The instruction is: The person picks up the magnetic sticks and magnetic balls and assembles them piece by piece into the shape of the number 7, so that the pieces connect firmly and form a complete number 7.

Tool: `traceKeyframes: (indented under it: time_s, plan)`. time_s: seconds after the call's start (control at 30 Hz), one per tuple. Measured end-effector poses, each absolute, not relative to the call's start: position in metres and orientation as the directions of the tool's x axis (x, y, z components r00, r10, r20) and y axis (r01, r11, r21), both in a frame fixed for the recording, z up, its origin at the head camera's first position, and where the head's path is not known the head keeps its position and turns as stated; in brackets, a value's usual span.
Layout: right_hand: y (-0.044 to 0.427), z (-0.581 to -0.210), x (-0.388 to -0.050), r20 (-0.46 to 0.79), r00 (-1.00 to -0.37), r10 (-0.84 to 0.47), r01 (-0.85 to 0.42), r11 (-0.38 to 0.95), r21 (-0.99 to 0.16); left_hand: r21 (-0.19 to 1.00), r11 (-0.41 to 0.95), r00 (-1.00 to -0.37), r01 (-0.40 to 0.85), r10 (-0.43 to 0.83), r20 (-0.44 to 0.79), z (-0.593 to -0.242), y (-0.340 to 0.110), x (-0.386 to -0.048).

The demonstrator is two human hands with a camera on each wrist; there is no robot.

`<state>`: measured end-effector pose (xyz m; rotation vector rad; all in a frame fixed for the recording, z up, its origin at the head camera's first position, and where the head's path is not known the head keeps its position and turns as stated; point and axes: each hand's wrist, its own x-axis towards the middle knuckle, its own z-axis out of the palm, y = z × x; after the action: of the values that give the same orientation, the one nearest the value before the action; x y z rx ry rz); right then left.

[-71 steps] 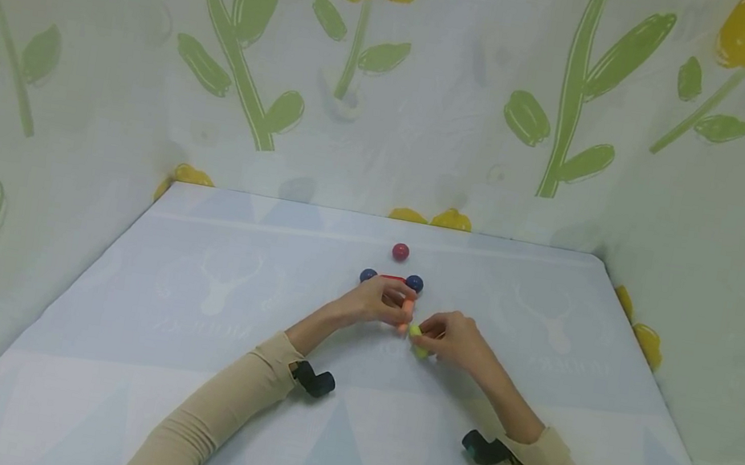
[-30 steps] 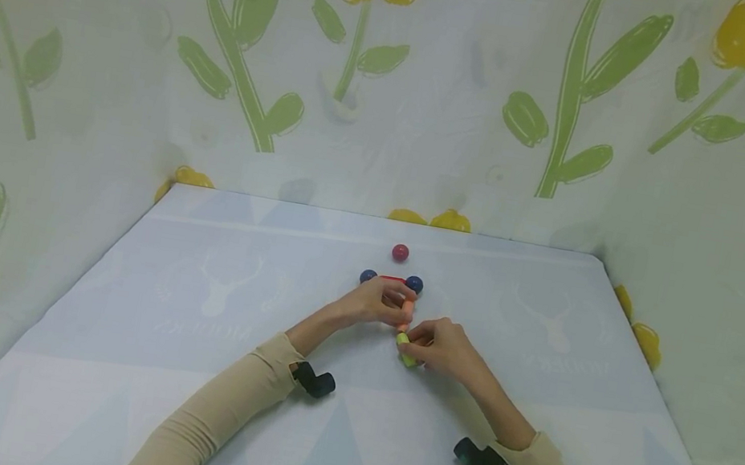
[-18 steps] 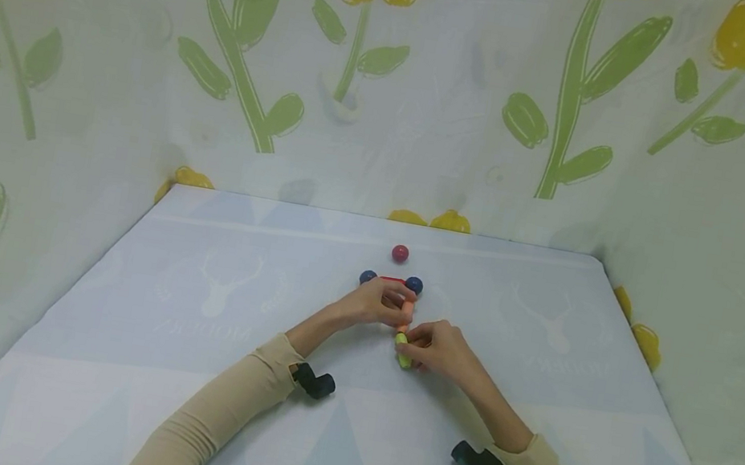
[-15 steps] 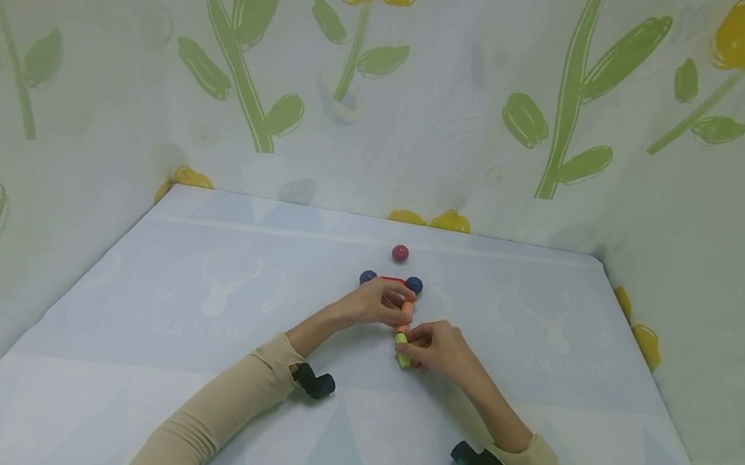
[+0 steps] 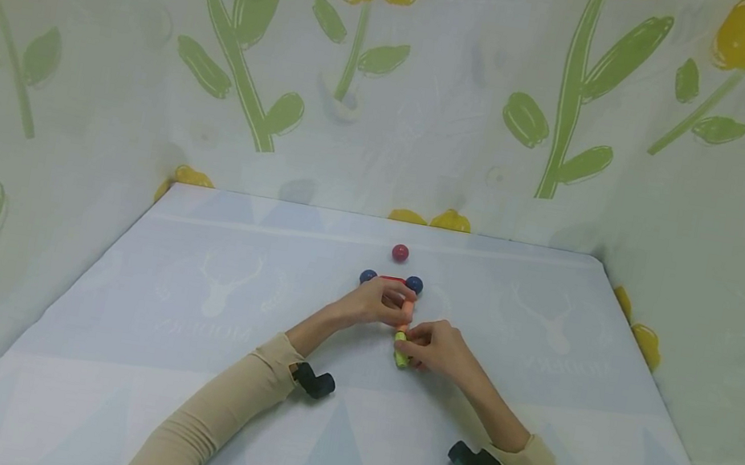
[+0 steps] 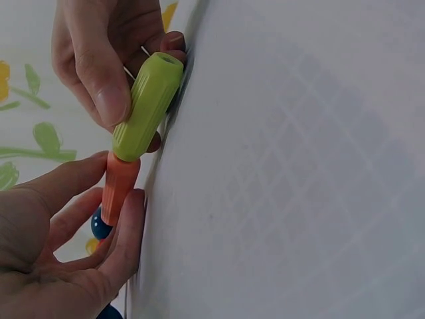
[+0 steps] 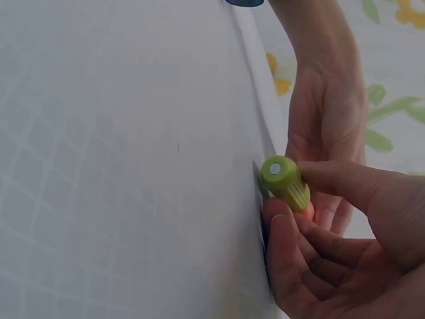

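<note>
My left hand [image 5: 376, 301] pinches an orange magnetic rod [image 6: 119, 189] between thumb and fingers. A yellow-green magnetic rod [image 6: 147, 106] is held by the thumb and fingers of my right hand [image 5: 442, 348]. In the left wrist view the two rods meet end to end, with a slight bend at the joint. A round metal disc shows in the green rod's free end in the right wrist view. Just beyond the orange rod sits a dark blue ball [image 5: 414, 284]. A red rod [image 5: 393, 278] runs from it to another blue ball [image 5: 368, 276], partly behind my left hand.
A red ball [image 5: 400, 252] lies alone farther back on the pale patterned tablecloth [image 5: 204, 417]. Flower-printed curtains [image 5: 442, 73] enclose the table at the back and both sides. A black wrist camera [image 5: 314, 381] sticks out from each sleeve.
My right hand has brought the green rod left and toward me, to the near end of the orange rod, and turned it more in line. My left hand and the balls stay put.
</note>
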<state>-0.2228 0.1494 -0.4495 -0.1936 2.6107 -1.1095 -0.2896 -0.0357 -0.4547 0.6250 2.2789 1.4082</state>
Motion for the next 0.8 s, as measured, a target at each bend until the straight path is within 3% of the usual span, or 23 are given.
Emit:
traceKeyframes:
  time_s: [0.8]
  plan:
    - [0.1513,-0.4513,-0.2238,-0.219,-0.943,-0.249,0.006,0.647,-0.762,0.903,0.398,-0.826,0.159,0.555,-0.099,-0.4543,-0.0350,-0.2889]
